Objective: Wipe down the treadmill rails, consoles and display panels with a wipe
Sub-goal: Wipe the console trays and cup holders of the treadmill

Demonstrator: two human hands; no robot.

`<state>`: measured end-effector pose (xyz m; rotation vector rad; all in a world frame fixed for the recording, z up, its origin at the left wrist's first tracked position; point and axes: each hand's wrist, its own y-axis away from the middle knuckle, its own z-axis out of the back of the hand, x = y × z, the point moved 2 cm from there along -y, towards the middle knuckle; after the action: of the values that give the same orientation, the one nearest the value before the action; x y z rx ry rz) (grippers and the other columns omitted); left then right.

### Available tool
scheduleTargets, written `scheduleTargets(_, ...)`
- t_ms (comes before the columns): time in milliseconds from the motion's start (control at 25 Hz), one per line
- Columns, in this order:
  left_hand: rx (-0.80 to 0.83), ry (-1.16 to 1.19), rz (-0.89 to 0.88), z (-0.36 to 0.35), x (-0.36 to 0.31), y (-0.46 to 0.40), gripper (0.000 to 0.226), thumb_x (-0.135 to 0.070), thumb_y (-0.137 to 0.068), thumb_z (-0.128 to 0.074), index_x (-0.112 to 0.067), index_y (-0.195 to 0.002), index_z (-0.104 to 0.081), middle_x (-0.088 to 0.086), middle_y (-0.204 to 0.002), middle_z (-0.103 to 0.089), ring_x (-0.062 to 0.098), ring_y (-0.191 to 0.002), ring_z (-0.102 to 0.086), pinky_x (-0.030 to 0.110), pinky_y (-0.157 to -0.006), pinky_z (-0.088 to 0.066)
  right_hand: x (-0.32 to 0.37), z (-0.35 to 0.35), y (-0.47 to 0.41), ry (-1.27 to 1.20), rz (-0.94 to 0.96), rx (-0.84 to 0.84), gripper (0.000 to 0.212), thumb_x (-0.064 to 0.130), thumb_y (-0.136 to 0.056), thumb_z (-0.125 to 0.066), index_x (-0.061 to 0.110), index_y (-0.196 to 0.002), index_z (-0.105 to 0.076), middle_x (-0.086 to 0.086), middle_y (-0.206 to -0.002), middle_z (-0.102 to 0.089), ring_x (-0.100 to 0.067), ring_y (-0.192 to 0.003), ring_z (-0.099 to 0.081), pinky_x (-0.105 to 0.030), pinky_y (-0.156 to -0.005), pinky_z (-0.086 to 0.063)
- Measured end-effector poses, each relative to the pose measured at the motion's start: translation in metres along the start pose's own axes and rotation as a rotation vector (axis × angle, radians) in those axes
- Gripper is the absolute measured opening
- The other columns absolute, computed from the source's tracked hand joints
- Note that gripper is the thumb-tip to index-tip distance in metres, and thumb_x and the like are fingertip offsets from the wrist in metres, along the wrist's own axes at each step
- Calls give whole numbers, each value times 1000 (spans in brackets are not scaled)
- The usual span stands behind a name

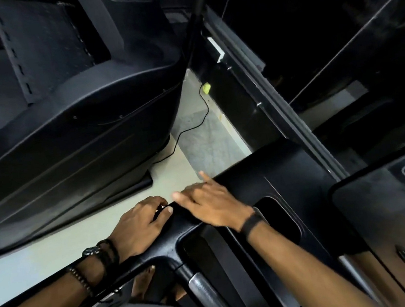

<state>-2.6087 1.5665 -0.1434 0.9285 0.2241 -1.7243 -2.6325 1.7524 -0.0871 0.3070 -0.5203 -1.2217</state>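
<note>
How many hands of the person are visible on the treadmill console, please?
2. The left hand rests on the console at its left edge, fingers curled at the rim. The right hand lies just to its right, fingers spread on top. No wipe is visible.

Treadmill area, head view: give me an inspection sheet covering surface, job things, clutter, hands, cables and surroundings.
Surface: black treadmill console, matte, with a recessed pocket.
Job's things: no wipe seen; side rail runs under the left wrist.
Clutter: small yellow-green object on the floor.
Hands: left hand curled on the console edge; right hand flat on top, fingers extended.
Cables: thin black cable trails across the floor.
Surroundings: neighbouring black machine, pale floor.
</note>
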Motion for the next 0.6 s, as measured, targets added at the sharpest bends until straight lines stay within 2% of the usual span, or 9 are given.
scheduleTargets(80,-27,2,20,-1,2,3,39,-56,-100,-35,-29,-113,-59,-9,-116,-64,16,-105,-60,34,-86,-43,-24,10,22,-52,78,30,78,60,-101,1,25,-133,-61,3,-137,-63,-10,-138,-44,-39,-125,1)
scheduleTargets(160,-49,-9,33,-2,2,3,32,-50,-103,-39,-29,-114,-59,-9,-117,-64,16,-106,-59,32,-85,-39,-54,25,19,-140,-79,2,108,81,-82,17,28,-137,-61,7,-140,-61,-6,-142,-40,-37,-125,7)
scheduleTargets(200,-41,-13,37,-1,1,3,30,-49,-103,-39,-29,-113,-59,-9,-117,-64,16,-107,-59,31,-84,-38,-63,31,11,-150,-172,22,113,83,-80,16,25,-135,-64,4,-138,-63,-8,-141,-42,-38,-126,8)
scheduleTargets(280,-19,-9,46,0,-1,2,30,-49,-103,-39,-29,-112,-60,-9,-114,-64,15,-105,-59,31,-83,-38,-53,29,-14,-37,-280,103,102,72,-92,7,14,-121,-71,-10,-131,-66,-19,-139,-46,-39,-126,6)
scheduleTargets(400,-12,-3,38,2,-1,2,27,-45,-104,-38,-29,-110,-59,-7,-113,-65,17,-104,-60,33,-82,-39,6,14,-24,22,-157,134,83,62,-102,-5,14,-82,-69,-18,-118,-68,-22,-135,-48,-39,-126,2)
scheduleTargets(440,-23,5,30,2,-1,2,25,-41,-105,-38,-29,-111,-59,-6,-116,-65,18,-107,-60,34,-85,-40,14,9,-12,-20,-95,105,78,61,-104,-8,16,-86,-69,-14,-119,-69,-16,-135,-48,-37,-126,4)
scheduleTargets(480,-33,12,26,2,-1,2,23,-35,-106,-38,-28,-112,-59,-5,-118,-64,18,-109,-59,34,-89,-41,14,7,6,-100,-33,74,72,58,-105,-11,19,-103,-71,-6,-126,-68,-8,-136,-46,-35,-125,6)
scheduleTargets(520,-35,13,33,2,1,2,23,-31,-105,-37,-28,-113,-59,-5,-120,-64,19,-112,-58,34,-92,-41,8,9,26,-163,29,49,63,53,-107,-14,23,-123,-67,4,-135,-63,2,-138,-40,-33,-125,9)
scheduleTargets(600,-29,5,43,1,2,1,30,-32,-102,-33,-28,-114,-60,-7,-122,-64,18,-113,-57,33,-95,-41,-19,17,54,-199,56,16,53,45,-109,-15,30,-141,-55,18,-148,-50,14,-141,-26,-33,-123,13)
